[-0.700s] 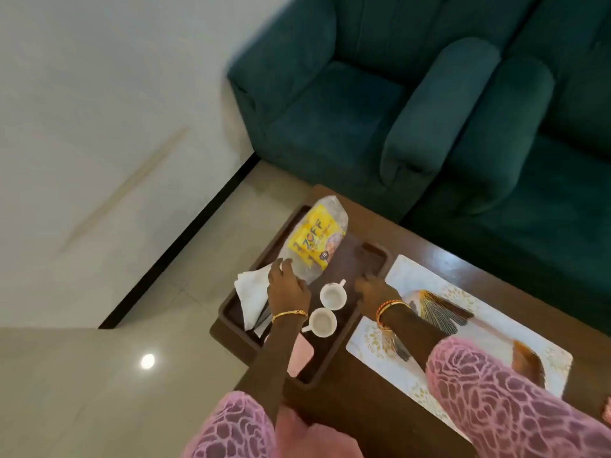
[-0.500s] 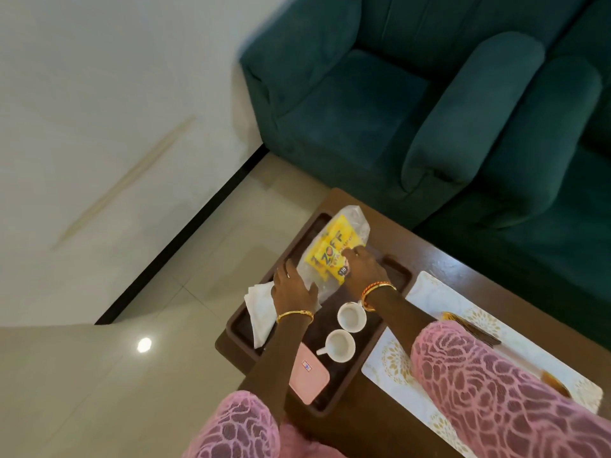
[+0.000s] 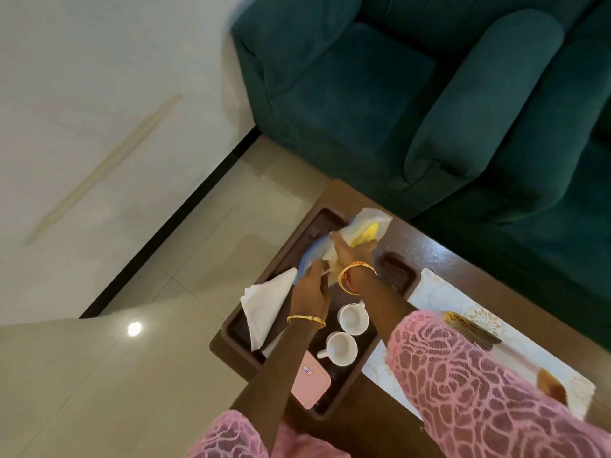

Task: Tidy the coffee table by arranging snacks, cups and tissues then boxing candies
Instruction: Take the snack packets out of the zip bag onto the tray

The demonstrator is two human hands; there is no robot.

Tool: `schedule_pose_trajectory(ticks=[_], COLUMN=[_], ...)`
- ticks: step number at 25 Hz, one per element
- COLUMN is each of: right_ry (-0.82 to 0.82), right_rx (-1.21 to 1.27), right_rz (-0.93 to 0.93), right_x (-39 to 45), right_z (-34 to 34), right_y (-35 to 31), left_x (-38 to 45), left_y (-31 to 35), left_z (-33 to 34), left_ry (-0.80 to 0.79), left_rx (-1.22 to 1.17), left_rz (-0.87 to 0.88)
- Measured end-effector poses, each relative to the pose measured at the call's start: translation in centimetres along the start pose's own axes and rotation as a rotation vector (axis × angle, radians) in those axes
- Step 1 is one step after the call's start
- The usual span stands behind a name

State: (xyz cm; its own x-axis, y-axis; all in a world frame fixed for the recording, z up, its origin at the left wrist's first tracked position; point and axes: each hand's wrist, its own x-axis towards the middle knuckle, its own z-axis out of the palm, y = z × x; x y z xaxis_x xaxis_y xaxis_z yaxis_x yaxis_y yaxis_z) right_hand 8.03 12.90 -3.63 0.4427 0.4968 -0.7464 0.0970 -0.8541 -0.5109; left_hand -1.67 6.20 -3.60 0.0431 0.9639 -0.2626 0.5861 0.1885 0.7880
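Note:
A clear snack bag (image 3: 365,226) with a yellow label lies across the far end of the dark brown tray (image 3: 401,280). My left hand (image 3: 310,287) grips its near, bluish end. My right hand (image 3: 352,251) presses on its middle, fingers over the plastic. Beside my left wrist a white folded tissue (image 3: 264,304) leans on the tray's left rim. Two white cups (image 3: 353,319) (image 3: 340,349) stand in the tray's middle. At the tray's near end lies a pink box (image 3: 309,380).
The tray sits on the left end of a brown coffee table (image 3: 426,246). A white patterned mat (image 3: 463,312) with tassels lies to its right. Green sofas (image 3: 413,94) stand just beyond the table. Tiled floor (image 3: 165,358) is to the left.
My right hand moved from the tray's right edge onto the snack bag. The bag turned and now lies flatter toward the far end, held by both hands. The camera view shifted.

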Motion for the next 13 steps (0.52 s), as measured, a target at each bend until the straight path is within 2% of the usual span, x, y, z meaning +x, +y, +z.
schedule_pose_trajectory(ticks=[2, 4, 7, 9, 12, 13], right_ry=[-0.117, -0.208, -0.177, -0.183, -0.177, -0.171], right_rx=[0.227, 0.302, 0.226, 0.167, 0.091, 0.097], right_rz=[0.169, 0.181, 0.044, -0.041, -0.190, -0.223], right_x=[-0.2, -0.5, -1.6, -2.8, -5.4, -6.5], right_z=[-1.5, -3.5, -7.2, -10.3, -15.1, -16.8], right_y=[0.2, 1.1, 3.4, 5.6, 10.1, 12.1], left_x=[-1.1, -2.8, -6.5, -9.3, -12.4, -13.3], left_y=[1.9, 3.6, 5.6, 7.1, 7.9, 8.2], left_z=[0.6, 1.1, 1.9, 2.0, 2.7, 3.1], left_ry=[-0.054, -0.090, -0.133, -0.115, 0.033, 0.022], left_rx=[-0.035, -0.022, 0.037, 0.035, 0.018, 0.000], left_rz=[0.098, 0.152, 0.273, 0.293, 0.245, 0.174])
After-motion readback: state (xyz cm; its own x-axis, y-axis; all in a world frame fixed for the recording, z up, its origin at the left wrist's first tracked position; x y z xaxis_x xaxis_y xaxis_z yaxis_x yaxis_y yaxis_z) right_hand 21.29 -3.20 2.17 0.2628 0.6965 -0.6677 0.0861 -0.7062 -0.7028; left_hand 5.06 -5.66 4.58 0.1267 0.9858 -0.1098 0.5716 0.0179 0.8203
